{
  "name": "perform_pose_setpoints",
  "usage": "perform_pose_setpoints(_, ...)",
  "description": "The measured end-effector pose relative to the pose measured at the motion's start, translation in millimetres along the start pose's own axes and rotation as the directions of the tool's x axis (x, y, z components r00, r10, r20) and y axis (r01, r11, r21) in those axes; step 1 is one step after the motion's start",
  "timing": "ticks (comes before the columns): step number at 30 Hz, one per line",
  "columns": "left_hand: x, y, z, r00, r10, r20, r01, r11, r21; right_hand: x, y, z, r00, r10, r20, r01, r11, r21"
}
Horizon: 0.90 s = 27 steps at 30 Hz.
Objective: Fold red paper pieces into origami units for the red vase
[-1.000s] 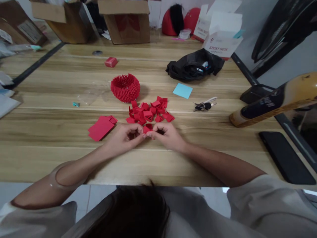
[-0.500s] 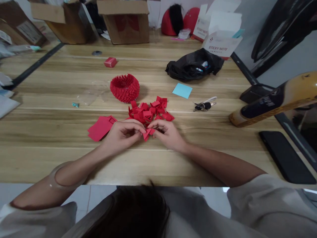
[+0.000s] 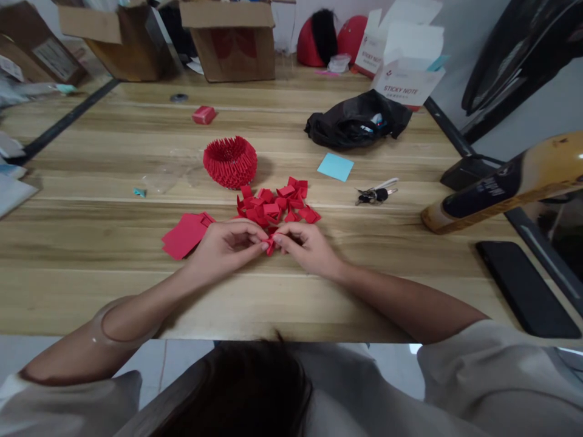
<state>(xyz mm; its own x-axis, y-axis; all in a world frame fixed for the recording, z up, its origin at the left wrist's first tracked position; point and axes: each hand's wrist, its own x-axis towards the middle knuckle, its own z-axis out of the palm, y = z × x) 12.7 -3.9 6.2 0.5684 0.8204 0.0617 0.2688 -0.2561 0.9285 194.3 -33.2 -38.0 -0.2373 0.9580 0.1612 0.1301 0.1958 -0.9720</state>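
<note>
Between my two hands is a small folded red paper piece (image 3: 270, 245), partly covered by fingertips. My left hand (image 3: 230, 244) pinches its left side with thumb and forefinger. On its right side my right hand (image 3: 306, 246) grips it the same way. Just beyond my fingers lies a loose pile of folded red paper pieces (image 3: 272, 210). A stack of flat red paper sheets (image 3: 184, 235) rests beside my left hand, partly behind it. Farther back stands a round red bowl (image 3: 230, 162) built of many folded paper pieces.
A blue paper sheet (image 3: 336, 167), keys (image 3: 374, 195) and a black plastic bag (image 3: 359, 121) lie to the right. Farther right are a yellow bottle (image 3: 505, 182) and a black phone (image 3: 528, 288). Cardboard boxes (image 3: 241, 54) line the back; a small red packet (image 3: 203, 115) sits before them.
The red paper piece shows less between my fingertips, its shape now narrower. My right fingers have shifted slightly left over it. Everything else on the table stays put.
</note>
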Motion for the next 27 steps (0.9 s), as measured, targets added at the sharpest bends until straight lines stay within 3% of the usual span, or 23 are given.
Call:
perform_pose_setpoints(7, -0.3, -4.9, 0.7, 0.996, -0.054, 0.075, 0.057, 0.997, -0.047, -0.1, 1.8, -0.1, 0.999, -0.027, 0.037, 0.027, 1.000, -0.007)
perform_pose_setpoints(15, -0.7, -0.8, 0.4, 0.995, -0.087, 0.056, 0.087, 0.996, 0.001, -0.8, -0.1, 1.3, 1.000, 0.014, 0.011, -0.014, 1.000, 0.015)
perform_pose_setpoints(20, 0.0, -4.5, 0.4, 0.996, -0.072, 0.045, 0.072, 0.997, 0.004, -0.3, -3.3, 0.4, 0.999, -0.014, 0.040, 0.016, 0.999, -0.050)
perform_pose_setpoints(27, -0.6, -17.4, -3.3, 0.988, -0.016, 0.156, -0.008, 0.988, 0.153, -0.2, -1.9, 0.4, 0.998, -0.029, 0.062, 0.034, 0.996, -0.086)
